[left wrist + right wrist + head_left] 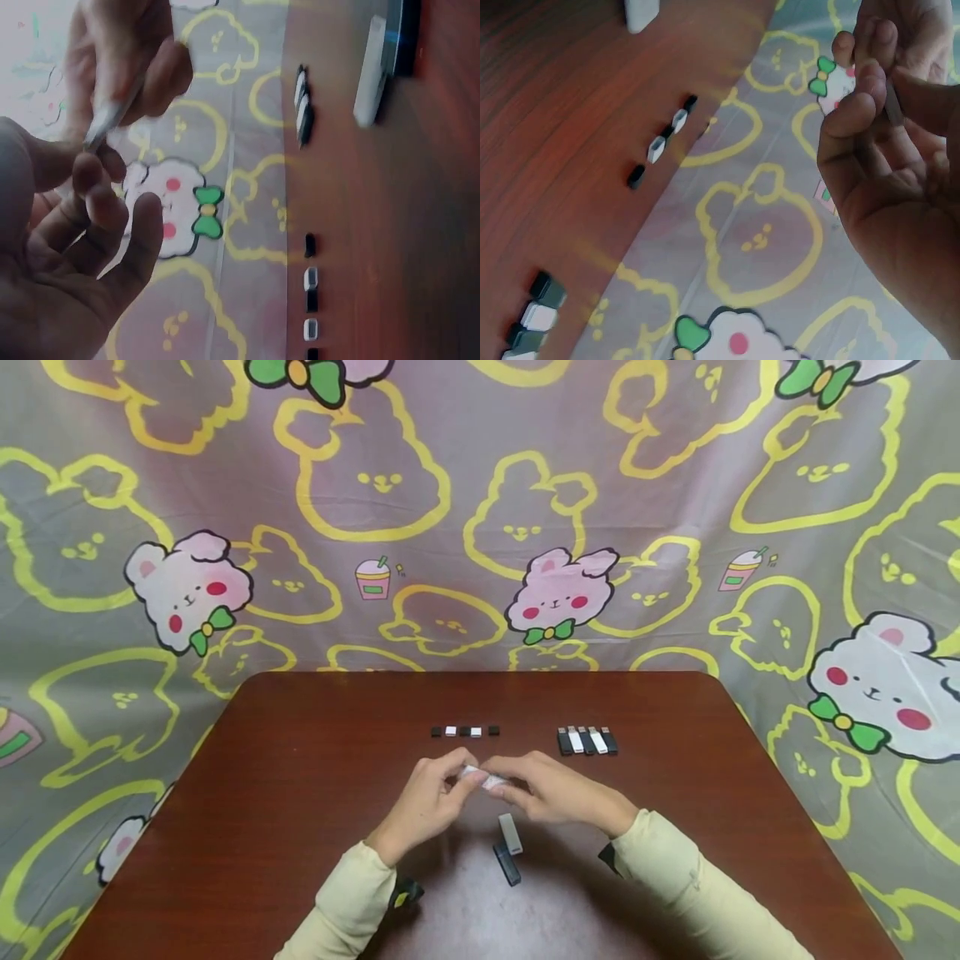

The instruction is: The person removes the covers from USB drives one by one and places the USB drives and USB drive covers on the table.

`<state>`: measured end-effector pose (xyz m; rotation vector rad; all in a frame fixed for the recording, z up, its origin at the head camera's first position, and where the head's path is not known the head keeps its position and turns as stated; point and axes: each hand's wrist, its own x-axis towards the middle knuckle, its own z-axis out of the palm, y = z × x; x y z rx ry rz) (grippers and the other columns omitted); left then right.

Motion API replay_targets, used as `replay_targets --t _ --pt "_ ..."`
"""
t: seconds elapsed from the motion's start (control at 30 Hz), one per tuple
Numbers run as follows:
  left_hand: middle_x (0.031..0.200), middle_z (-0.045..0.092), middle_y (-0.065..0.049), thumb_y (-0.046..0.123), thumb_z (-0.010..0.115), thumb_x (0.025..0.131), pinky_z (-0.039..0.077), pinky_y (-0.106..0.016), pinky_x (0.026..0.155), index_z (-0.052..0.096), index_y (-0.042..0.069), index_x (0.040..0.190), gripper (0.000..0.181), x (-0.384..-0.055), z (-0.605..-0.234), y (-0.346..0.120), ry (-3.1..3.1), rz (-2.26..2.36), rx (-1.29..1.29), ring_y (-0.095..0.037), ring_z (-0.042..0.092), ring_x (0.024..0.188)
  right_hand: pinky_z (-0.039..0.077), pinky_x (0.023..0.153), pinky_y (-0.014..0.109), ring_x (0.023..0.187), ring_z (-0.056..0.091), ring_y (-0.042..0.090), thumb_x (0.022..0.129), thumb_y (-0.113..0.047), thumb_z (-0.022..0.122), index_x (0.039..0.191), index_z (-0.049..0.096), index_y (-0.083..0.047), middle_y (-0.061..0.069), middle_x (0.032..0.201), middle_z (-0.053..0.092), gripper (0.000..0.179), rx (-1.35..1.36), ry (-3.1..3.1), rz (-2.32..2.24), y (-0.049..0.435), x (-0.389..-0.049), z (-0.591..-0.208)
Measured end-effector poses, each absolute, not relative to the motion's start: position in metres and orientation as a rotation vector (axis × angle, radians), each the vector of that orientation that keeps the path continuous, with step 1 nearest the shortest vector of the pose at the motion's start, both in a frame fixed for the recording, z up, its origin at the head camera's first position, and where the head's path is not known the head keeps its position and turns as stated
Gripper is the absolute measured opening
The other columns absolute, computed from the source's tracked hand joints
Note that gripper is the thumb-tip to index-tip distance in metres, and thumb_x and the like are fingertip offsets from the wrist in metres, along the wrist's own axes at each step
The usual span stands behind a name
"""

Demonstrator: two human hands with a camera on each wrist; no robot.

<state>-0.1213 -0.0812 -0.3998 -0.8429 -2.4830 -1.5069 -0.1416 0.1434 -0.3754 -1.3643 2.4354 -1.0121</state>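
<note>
Both hands meet over the middle of the table around a small white USB flash drive (pixel 492 782). My left hand (pixel 427 797) pinches one end between thumb and forefinger. From the other side, my right hand (pixel 551 789) pinches the drive too. Fingers cover much of it; in the left wrist view the pale stick (pixel 112 120) spans the gap between the two hands. Whether its cap is on cannot be seen. Below the hands, a white flash drive (pixel 510 833) and a black flash drive (pixel 507 865) lie close together on the table.
Beyond the hands, several small black and white caps (pixel 451 731) stand in a row. To their right, several black and white flash drives (pixel 576 742) lie side by side with metal plugs bare. A patterned curtain (pixel 450 560) hangs behind the brown table (pixel 262 827).
</note>
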Motion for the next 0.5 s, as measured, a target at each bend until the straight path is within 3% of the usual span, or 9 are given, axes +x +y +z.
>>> replay_targets --t 0.13,0.37,0.5 --pt "0.072 0.065 0.001 0.028 0.067 0.099 0.048 -0.022 0.057 0.070 0.018 0.093 0.013 -0.123 -0.398 -0.088 -2.528 -1.523 -0.745 -0.002 0.052 0.059 0.051 0.068 0.021 0.068 0.056 0.004 0.103 -0.018 0.059 0.137 0.058 -0.014 -0.002 0.092 0.068 0.033 -1.214 2.450 -1.039 0.156 -0.144 -0.377" --pt "0.070 0.053 0.008 0.022 0.058 0.104 0.044 -0.021 0.065 0.063 0.011 0.099 0.013 -0.123 -0.405 -0.087 -2.611 -1.285 -0.732 0.000 0.046 0.063 0.048 0.059 0.024 0.065 0.062 0.010 0.101 -0.019 0.064 0.105 0.059 -0.011 0.006 0.079 0.073 0.011 -0.774 2.701 -1.271 0.173 -0.163 -0.382" --pt "0.081 0.059 0.003 0.020 0.048 0.108 0.049 -0.027 0.074 0.061 0.008 0.108 0.017 -0.124 -0.407 -0.084 -2.664 -1.180 -0.770 -0.006 0.053 0.073 0.045 0.055 0.026 0.060 0.058 0.015 0.099 -0.022 0.067 0.099 0.063 -0.011 0.008 0.072 0.066 0.012 -0.537 2.840 -1.307 0.183 -0.180 -0.384"
